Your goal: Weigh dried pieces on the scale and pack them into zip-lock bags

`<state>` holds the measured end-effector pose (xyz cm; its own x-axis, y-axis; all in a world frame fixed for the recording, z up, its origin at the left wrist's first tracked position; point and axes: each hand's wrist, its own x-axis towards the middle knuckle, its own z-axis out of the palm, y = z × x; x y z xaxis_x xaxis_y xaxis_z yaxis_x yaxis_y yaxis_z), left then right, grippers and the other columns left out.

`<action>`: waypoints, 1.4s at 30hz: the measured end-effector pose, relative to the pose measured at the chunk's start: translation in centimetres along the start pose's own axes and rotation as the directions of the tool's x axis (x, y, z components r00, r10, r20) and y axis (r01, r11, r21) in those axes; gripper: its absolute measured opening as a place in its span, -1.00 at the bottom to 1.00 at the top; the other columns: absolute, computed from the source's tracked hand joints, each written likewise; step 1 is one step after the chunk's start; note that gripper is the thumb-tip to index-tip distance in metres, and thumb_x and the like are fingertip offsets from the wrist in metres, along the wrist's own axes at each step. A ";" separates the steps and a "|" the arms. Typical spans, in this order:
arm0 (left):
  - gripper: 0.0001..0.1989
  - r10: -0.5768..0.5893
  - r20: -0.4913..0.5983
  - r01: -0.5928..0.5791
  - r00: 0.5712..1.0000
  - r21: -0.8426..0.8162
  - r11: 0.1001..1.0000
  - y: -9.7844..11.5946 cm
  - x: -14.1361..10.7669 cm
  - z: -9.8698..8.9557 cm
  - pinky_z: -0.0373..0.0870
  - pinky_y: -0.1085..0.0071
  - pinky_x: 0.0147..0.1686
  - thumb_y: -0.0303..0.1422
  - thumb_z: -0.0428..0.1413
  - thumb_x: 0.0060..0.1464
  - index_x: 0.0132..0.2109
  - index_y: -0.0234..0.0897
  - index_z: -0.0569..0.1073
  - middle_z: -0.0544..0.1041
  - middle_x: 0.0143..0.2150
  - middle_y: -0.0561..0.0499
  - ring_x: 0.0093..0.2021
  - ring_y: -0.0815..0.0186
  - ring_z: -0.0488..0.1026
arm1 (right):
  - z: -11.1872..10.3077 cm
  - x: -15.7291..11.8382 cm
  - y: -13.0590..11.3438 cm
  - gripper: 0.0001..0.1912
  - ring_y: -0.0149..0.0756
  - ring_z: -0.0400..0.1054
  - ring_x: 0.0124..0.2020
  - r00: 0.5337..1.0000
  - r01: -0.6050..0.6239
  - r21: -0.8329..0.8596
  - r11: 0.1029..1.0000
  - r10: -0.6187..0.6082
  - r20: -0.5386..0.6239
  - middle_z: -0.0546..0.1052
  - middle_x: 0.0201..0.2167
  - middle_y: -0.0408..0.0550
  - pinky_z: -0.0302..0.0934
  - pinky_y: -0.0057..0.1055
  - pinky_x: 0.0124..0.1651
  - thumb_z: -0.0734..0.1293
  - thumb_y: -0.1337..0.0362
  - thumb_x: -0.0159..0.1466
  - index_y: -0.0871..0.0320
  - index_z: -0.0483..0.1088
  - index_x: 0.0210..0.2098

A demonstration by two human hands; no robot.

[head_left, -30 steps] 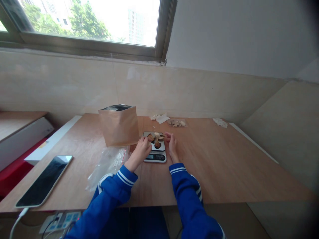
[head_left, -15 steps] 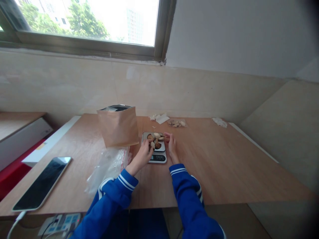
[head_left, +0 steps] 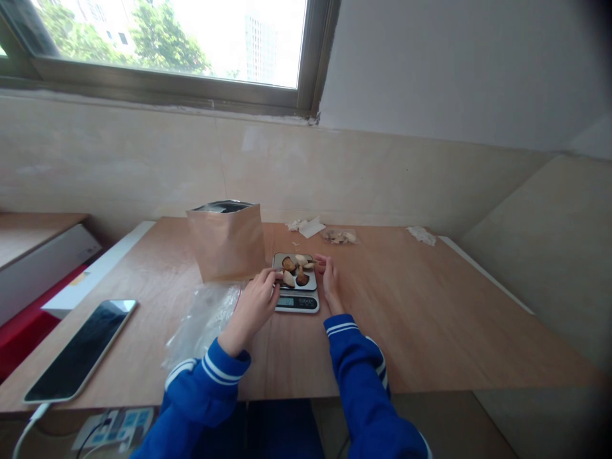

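As left hand (head_left: 251, 309) reaches scale (head_left: 297, 303), right hand (head_left: 329, 287) curls

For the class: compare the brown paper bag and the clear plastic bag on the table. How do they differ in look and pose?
The paper bag is opaque brown; the plastic bag is see-through. The paper bag stands upright; the plastic bag lies flat and crumpled. Both rest on the table.

head-worn camera, looking forward and down, close over a wooden table (head_left: 411, 325)
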<state>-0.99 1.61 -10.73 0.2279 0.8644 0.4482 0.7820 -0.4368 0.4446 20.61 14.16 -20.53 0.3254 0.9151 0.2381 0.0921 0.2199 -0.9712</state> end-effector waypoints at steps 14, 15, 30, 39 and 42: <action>-0.88 -0.333 -0.081 0.339 0.940 0.084 0.937 -7.5 -9.5 -0.7 0.39 0.16 -0.20 -0.30 0.03 0.14 -0.32 -0.23 0.28 0.32 -0.31 -0.01 -0.29 0.21 0.37 | -1.0 -1.0 -0.7 -0.44 -0.16 0.34 -0.08 0.964 0.188 -0.241 0.952 -0.225 -0.138 0.51 -0.19 0.08 0.14 -0.18 0.10 -0.01 -0.06 0.37 0.15 0.46 -0.20; -0.86 -0.346 -0.066 0.349 0.936 0.056 0.935 -8.0 -9.7 -0.7 0.40 0.17 -0.21 -0.29 0.03 0.14 -0.34 -0.23 0.27 0.32 -0.32 -0.01 -0.30 0.21 0.38 | -1.3 -1.3 -0.8 -0.44 -0.16 0.34 -0.09 0.961 0.195 -0.253 0.947 -0.237 -0.145 0.51 -0.20 0.08 0.15 -0.18 0.09 -0.01 -0.06 0.37 0.15 0.46 -0.20; -0.69 -0.488 -0.205 0.462 0.849 -0.163 0.872 -6.0 -9.2 -5.3 0.40 0.29 -0.40 -0.07 -0.07 0.15 -0.36 -0.18 0.35 0.47 -0.47 0.03 -0.47 0.22 0.45 | -1.4 -5.0 -3.7 -0.46 -0.12 0.28 0.07 0.953 0.272 -0.331 0.904 -0.300 -0.037 0.48 -0.02 0.14 0.10 -0.07 0.18 0.00 -0.05 0.39 0.15 0.42 -0.03; -0.75 -0.386 -0.138 0.298 0.912 -0.422 0.856 0.3 -7.6 -4.6 0.45 0.32 -0.39 -0.15 -0.05 0.20 -0.13 -0.19 0.38 0.56 -0.37 0.00 -0.41 0.22 0.53 | 5.8 -19.5 -13.3 -0.62 -0.22 0.42 -0.15 0.846 0.064 0.091 0.994 -0.102 0.524 0.49 -0.14 -0.03 0.31 -0.28 -0.10 0.17 0.01 0.38 0.01 0.20 0.12; -0.75 -0.363 -0.095 0.273 0.927 -0.491 0.827 1.2 -7.6 -3.7 0.48 0.29 -0.30 -0.20 -0.04 0.20 -0.06 -0.19 0.39 0.59 -0.27 -0.06 -0.30 0.21 0.56 | 6.8 -20.8 -14.1 -0.70 -0.22 0.44 -0.12 0.836 -0.002 0.150 0.989 -0.080 0.543 0.51 -0.13 -0.05 0.32 -0.30 -0.09 0.13 0.03 0.41 -0.01 0.22 0.04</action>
<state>-3.97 -6.42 -10.72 -0.1277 0.9360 0.3281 0.4239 -0.2476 0.8712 6.10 -5.65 -11.82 -0.2466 0.9307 0.2701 -0.0507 0.2659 -0.9627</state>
